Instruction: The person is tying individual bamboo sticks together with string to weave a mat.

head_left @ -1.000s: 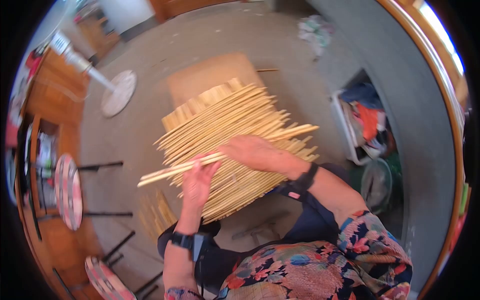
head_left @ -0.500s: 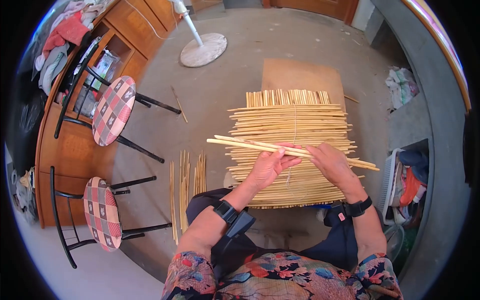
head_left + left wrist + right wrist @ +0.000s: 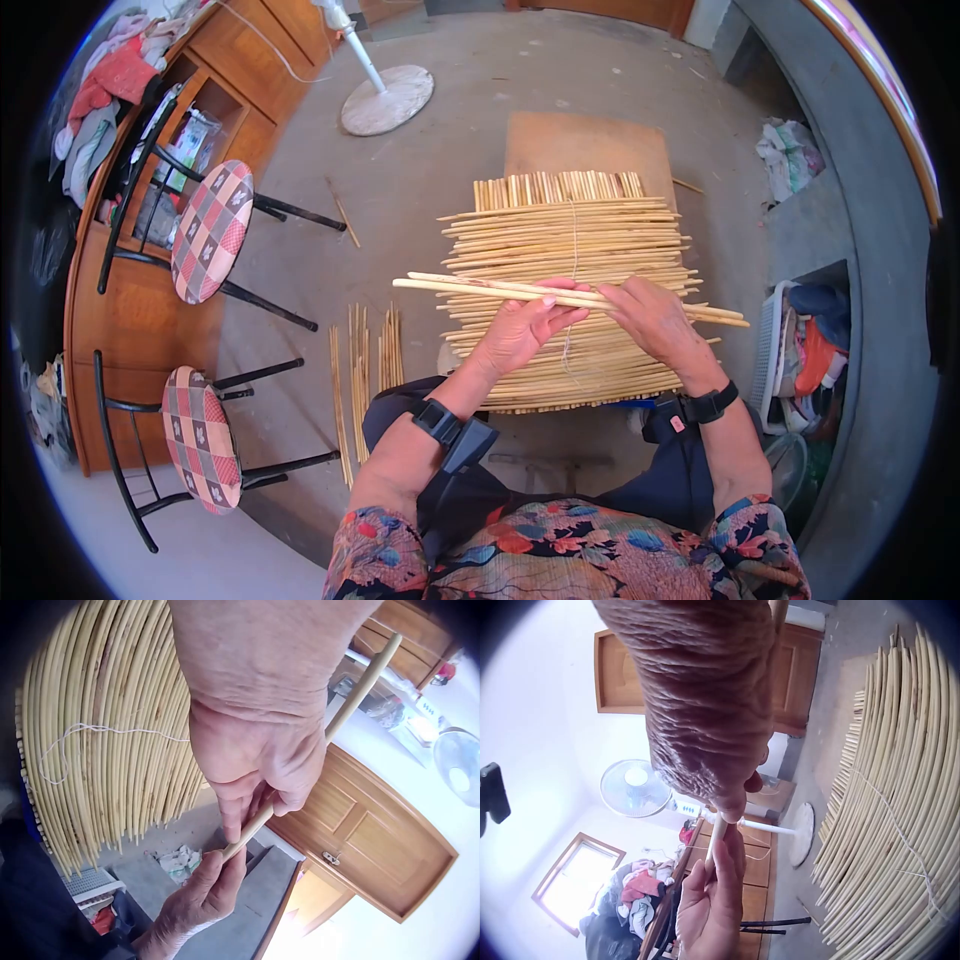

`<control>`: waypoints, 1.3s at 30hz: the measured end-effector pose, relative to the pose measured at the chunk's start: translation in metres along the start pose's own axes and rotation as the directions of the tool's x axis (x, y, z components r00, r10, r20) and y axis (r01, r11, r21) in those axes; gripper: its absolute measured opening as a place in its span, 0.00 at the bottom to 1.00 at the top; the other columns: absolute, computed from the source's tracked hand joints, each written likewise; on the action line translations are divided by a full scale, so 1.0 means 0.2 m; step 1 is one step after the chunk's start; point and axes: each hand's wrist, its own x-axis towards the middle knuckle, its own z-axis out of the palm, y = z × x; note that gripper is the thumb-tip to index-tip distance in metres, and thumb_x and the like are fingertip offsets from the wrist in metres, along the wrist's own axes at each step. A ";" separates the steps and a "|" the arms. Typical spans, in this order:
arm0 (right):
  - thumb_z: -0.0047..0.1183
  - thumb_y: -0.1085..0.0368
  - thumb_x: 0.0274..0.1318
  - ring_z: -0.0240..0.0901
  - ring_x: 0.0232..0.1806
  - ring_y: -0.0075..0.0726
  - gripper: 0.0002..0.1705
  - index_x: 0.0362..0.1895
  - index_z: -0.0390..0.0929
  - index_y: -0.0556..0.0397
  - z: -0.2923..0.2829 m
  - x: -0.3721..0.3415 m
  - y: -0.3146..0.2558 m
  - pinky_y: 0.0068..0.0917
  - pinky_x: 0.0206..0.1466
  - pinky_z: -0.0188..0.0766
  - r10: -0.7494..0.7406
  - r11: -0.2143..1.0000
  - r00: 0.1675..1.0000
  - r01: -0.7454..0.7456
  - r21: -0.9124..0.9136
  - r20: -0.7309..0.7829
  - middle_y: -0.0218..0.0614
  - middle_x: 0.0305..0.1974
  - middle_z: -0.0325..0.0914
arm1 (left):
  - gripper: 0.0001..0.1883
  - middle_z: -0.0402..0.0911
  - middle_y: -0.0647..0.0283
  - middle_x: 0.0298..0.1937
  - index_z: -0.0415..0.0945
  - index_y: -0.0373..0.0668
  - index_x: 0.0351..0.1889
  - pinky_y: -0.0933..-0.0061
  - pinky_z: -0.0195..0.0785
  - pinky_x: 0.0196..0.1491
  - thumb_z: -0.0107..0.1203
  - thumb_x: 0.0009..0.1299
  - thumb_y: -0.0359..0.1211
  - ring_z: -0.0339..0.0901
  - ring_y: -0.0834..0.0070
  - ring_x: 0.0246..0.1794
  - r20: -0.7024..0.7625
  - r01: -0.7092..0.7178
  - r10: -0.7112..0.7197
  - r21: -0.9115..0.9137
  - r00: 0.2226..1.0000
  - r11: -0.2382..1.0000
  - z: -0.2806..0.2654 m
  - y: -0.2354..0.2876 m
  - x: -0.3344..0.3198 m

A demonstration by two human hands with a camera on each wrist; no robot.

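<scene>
Left hand (image 3: 522,332) and right hand (image 3: 652,318) gripped pale sticks (image 3: 450,288) above a laid row (image 3: 500,240), center, with loose sticks (image 3: 392,350), lower left, seemingly unused.

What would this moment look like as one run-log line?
left hand: holding pale sticks; right hand: holding same sticks; beneath: rows of sticks; white string: across rows

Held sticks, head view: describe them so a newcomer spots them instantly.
Find the broad layer of pale sticks in front of the person. Over it, the left hand and right hand grip the held sticks. These slant down to the right across the near-level rows, their left ends jutting well past the layer's edge.
</scene>
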 end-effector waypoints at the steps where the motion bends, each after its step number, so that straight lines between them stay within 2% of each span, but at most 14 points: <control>1: 0.52 0.67 0.44 0.67 0.29 0.40 0.19 0.45 0.69 0.49 0.00 0.00 0.00 0.33 0.30 0.65 -0.014 1.000 1.000 0.014 -0.013 -0.006 0.35 0.27 0.64 | 0.15 0.67 0.47 0.53 0.65 0.32 0.50 0.63 0.62 0.59 0.44 0.67 0.30 0.66 0.63 0.55 0.009 0.011 -0.011 -0.003 1.000 1.000 0.00 0.00 0.00; 7: 0.50 0.66 0.45 0.67 0.28 0.38 0.17 0.44 0.69 0.50 0.02 0.00 0.01 0.32 0.30 0.66 -0.041 0.998 0.999 0.040 -0.042 -0.035 0.34 0.26 0.64 | 0.17 0.67 0.46 0.53 0.64 0.30 0.50 0.62 0.61 0.60 0.44 0.67 0.31 0.66 0.61 0.55 0.000 -0.009 0.009 0.008 1.000 1.000 0.01 -0.01 0.00; 9: 0.50 0.66 0.45 0.67 0.28 0.37 0.17 0.44 0.70 0.50 0.03 0.00 0.02 0.31 0.30 0.66 -0.040 0.998 0.998 0.038 -0.043 -0.047 0.34 0.26 0.64 | 0.18 0.67 0.46 0.53 0.64 0.30 0.50 0.61 0.61 0.60 0.45 0.68 0.33 0.66 0.60 0.55 -0.072 -0.029 0.031 0.026 0.997 0.999 0.01 -0.01 -0.01; 10: 0.50 0.66 0.45 0.67 0.29 0.37 0.17 0.43 0.70 0.50 0.03 0.01 0.01 0.31 0.30 0.66 -0.050 0.998 0.998 0.049 -0.042 -0.039 0.34 0.25 0.64 | 0.17 0.68 0.48 0.52 0.64 0.29 0.50 0.61 0.62 0.58 0.44 0.68 0.33 0.67 0.61 0.54 -0.105 -0.033 0.029 -0.032 0.994 0.999 0.02 -0.01 -0.01; 11: 0.50 0.65 0.46 0.67 0.29 0.36 0.17 0.43 0.69 0.50 0.03 0.01 0.01 0.30 0.30 0.66 -0.062 0.997 0.998 0.061 -0.040 -0.031 0.34 0.25 0.64 | 0.17 0.68 0.48 0.52 0.64 0.29 0.50 0.61 0.62 0.58 0.44 0.68 0.33 0.67 0.61 0.54 -0.097 -0.020 0.017 -0.036 0.995 0.999 0.02 -0.02 -0.01; 13: 0.50 0.64 0.46 0.68 0.29 0.36 0.16 0.43 0.69 0.51 0.04 0.00 0.02 0.30 0.30 0.66 -0.064 0.997 0.997 0.062 -0.052 -0.044 0.34 0.25 0.65 | 0.17 0.69 0.48 0.50 0.66 0.29 0.47 0.59 0.64 0.57 0.46 0.68 0.35 0.69 0.60 0.52 -0.190 0.012 -0.018 -0.033 0.982 0.999 0.01 -0.02 -0.01; 18: 0.51 0.63 0.44 0.68 0.31 0.36 0.18 0.43 0.69 0.51 0.08 0.01 0.03 0.30 0.32 0.67 -0.066 0.996 0.997 0.063 -0.069 -0.046 0.33 0.26 0.66 | 0.15 0.72 0.48 0.47 0.69 0.31 0.44 0.58 0.66 0.55 0.48 0.66 0.35 0.70 0.58 0.50 -0.251 -0.010 0.012 0.009 0.968 1.000 -0.01 -0.02 0.00; 23: 0.56 0.62 0.39 0.67 0.30 0.34 0.23 0.45 0.69 0.48 0.10 0.03 0.03 0.29 0.32 0.67 -0.086 0.995 0.981 0.077 -0.057 -0.175 0.31 0.26 0.66 | 0.12 0.72 0.46 0.47 0.70 0.33 0.41 0.57 0.66 0.55 0.47 0.66 0.34 0.70 0.58 0.50 -0.287 -0.052 0.047 -0.011 0.957 0.999 -0.03 -0.02 0.01; 27: 0.54 0.62 0.41 0.68 0.29 0.34 0.22 0.46 0.70 0.48 0.08 0.07 0.04 0.29 0.30 0.68 -0.101 0.990 0.993 0.095 -0.100 -0.063 0.31 0.25 0.64 | 0.12 0.71 0.46 0.48 0.69 0.33 0.40 0.57 0.65 0.55 0.46 0.67 0.34 0.69 0.58 0.52 -0.310 -0.035 0.029 -0.015 0.950 0.999 -0.03 0.01 0.03; 33: 0.50 0.64 0.44 0.69 0.29 0.35 0.19 0.45 0.69 0.47 0.08 0.23 0.11 0.29 0.29 0.68 -0.189 0.977 0.981 0.191 -0.092 0.038 0.32 0.25 0.64 | 0.17 0.70 0.46 0.49 0.66 0.31 0.46 0.58 0.64 0.56 0.41 0.70 0.38 0.68 0.59 0.53 -0.303 -0.095 0.077 -0.047 0.950 0.994 -0.05 0.08 0.04; 35: 0.50 0.63 0.45 0.69 0.29 0.35 0.18 0.45 0.70 0.45 0.13 0.28 0.19 0.29 0.29 0.69 -0.177 0.978 0.984 0.180 -0.104 0.033 0.32 0.25 0.65 | 0.19 0.70 0.47 0.48 0.65 0.30 0.48 0.60 0.65 0.55 0.41 0.70 0.39 0.68 0.60 0.52 -0.344 0.067 -0.102 -0.111 0.934 0.992 -0.06 0.10 0.05; 36: 0.50 0.62 0.47 0.69 0.29 0.35 0.17 0.45 0.70 0.44 0.16 0.30 0.24 0.29 0.29 0.69 -0.146 0.981 0.989 0.148 -0.125 0.027 0.32 0.26 0.65 | 0.21 0.70 0.48 0.49 0.63 0.29 0.51 0.62 0.66 0.54 0.39 0.70 0.39 0.68 0.58 0.52 -0.369 0.125 -0.107 0.025 0.923 0.992 -0.09 0.08 0.04; 37: 0.50 0.62 0.47 0.69 0.29 0.35 0.17 0.45 0.70 0.44 0.19 0.32 0.31 0.29 0.29 0.69 -0.153 0.980 0.988 0.156 -0.120 0.030 0.32 0.26 0.65 | 0.21 0.70 0.48 0.49 0.63 0.29 0.51 0.62 0.66 0.54 0.39 0.70 0.39 0.68 0.58 0.52 -0.376 0.118 -0.101 0.023 0.921 0.993 -0.10 0.07 0.04; 39: 0.50 0.59 0.48 0.69 0.29 0.36 0.16 0.44 0.71 0.42 0.27 0.39 0.46 0.30 0.29 0.69 -0.089 0.981 0.996 0.093 -0.170 0.028 0.31 0.26 0.66 | 0.20 0.71 0.49 0.48 0.64 0.29 0.51 0.66 0.66 0.52 0.40 0.70 0.37 0.70 0.62 0.50 -0.368 0.375 -0.262 0.280 0.892 0.884 -0.08 0.05 0.03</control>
